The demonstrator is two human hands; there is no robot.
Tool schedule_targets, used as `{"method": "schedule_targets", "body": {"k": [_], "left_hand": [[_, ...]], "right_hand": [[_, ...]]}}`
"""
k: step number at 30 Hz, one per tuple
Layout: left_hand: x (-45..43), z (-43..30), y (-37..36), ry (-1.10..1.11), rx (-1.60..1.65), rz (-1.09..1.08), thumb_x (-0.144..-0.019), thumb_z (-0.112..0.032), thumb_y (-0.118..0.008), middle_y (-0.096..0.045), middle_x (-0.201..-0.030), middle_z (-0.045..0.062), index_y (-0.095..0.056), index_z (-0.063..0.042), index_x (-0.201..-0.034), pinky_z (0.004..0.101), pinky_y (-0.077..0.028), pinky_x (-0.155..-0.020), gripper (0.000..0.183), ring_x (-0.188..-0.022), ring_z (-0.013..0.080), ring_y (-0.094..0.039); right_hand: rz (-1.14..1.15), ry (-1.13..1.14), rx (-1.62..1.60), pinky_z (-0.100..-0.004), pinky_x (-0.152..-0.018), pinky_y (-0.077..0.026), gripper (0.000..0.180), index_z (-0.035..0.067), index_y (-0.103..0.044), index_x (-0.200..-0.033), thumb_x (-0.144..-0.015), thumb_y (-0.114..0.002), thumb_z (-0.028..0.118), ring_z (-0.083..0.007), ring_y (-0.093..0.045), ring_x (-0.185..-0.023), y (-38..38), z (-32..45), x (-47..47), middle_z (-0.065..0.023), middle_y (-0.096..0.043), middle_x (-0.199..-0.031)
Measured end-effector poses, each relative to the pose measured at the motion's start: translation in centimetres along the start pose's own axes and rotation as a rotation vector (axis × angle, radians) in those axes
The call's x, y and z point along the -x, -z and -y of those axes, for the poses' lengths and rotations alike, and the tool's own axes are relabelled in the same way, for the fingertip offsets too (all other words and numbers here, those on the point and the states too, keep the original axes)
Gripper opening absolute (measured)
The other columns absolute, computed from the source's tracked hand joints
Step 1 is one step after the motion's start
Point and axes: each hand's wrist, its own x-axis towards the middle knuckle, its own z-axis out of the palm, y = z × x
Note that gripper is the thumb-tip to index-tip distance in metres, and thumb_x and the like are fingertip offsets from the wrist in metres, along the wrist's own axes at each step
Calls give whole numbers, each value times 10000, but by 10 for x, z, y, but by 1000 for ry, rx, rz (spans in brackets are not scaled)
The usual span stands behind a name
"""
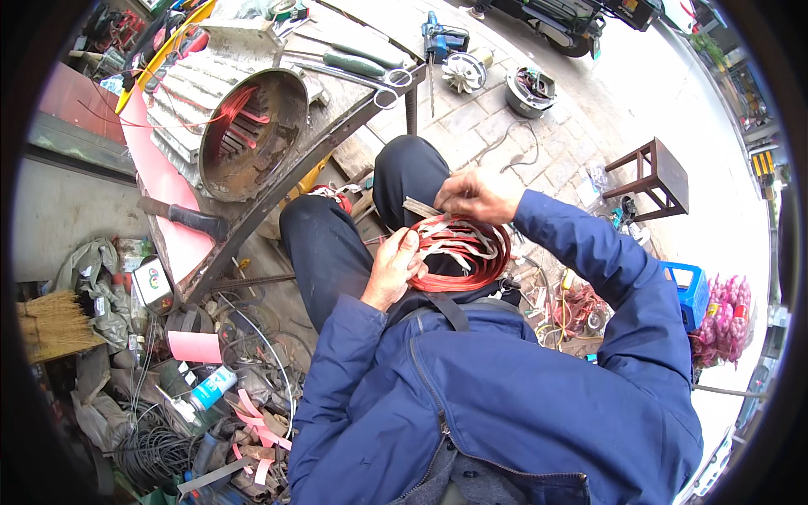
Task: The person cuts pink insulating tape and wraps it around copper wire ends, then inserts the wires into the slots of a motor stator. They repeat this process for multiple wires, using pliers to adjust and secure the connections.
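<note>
A coil bundle of red enamelled winding wire [467,282], bound in places with white ties, rests over my lap. My left hand [392,268] grips its left side, thumb on top. At its upper edge is my right hand [476,196], fingers bent together beside a pale flat strip [421,207]; whether they pinch a tie or the strip is hidden. On the table to my left lies a finned metal motor stator housing [218,50], its open end towards me. Red wire [235,107] and red sleeves show in some of its slots.
The metal-edged table [328,136] carries long-handled tools [353,63], ring-handled scissors or forceps [385,88], pink sheet [189,252] and a dark-handled tool [189,218]. A drill [442,38], fan rotor [464,72], motor part [531,91] and wooden stool [656,177] stand beyond. Clutter covers the lower-left floor.
</note>
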Motion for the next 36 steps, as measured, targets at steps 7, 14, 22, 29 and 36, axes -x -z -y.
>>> {"method": "schedule_targets", "body": {"k": [7, 14, 22, 29, 36], "left_hand": [[12, -8, -19, -113, -202, -104, -1131, -397, -486, -396, -619, -60, -506, -142, -911, 225, -314, -413, 338, -441, 24, -339], [22, 0, -19, -173, -121, -122, -1111, -426, -533, -446, -695, -64, -506, -134, -843, 219, -308, -422, 397, -475, 27, -374], [27, 6, -15, -137, -164, -81, -1090, -407, -595, -443, -723, -72, -530, -112, -826, 199, -378, -467, 401, -526, 10, -405], [27, 13, 3, -134, -63, -141, -1111, -361, -549, -521, -747, -11, -524, -112, -876, 249, -366, -425, 343, -478, 77, -435], [29, 17, 3, -139, -42, -179, -1107, -371, -552, -552, -774, -7, -526, -111, -872, 242, -347, -423, 352, -502, 75, -434]], "right_hand": [[85, 159, 360, -489, -866, -532, 277, 46, -767, -1041, -988, -654, 293, -394, -670, -974, -14, 14, -2, -190, -702, -961], [63, 145, 312, -498, -857, -534, 313, 38, -705, -1045, -1024, -626, 340, -409, -667, -981, -21, 9, 24, -194, -697, -983], [-10, 30, 117, -461, -798, -546, 316, 20, -687, -1119, -1066, -595, 318, -401, -700, -915, -28, -5, 59, -212, -712, -977], [-110, -247, -12, -427, -807, -570, 342, 66, -683, -1185, -1082, -564, 370, -352, -738, -910, -44, -47, 102, -191, -745, -992], [-384, -332, -167, -393, -837, -561, 329, 46, -677, -1200, -1089, -563, 333, -270, -733, -928, -84, -46, 119, -161, -750, -992]]}}
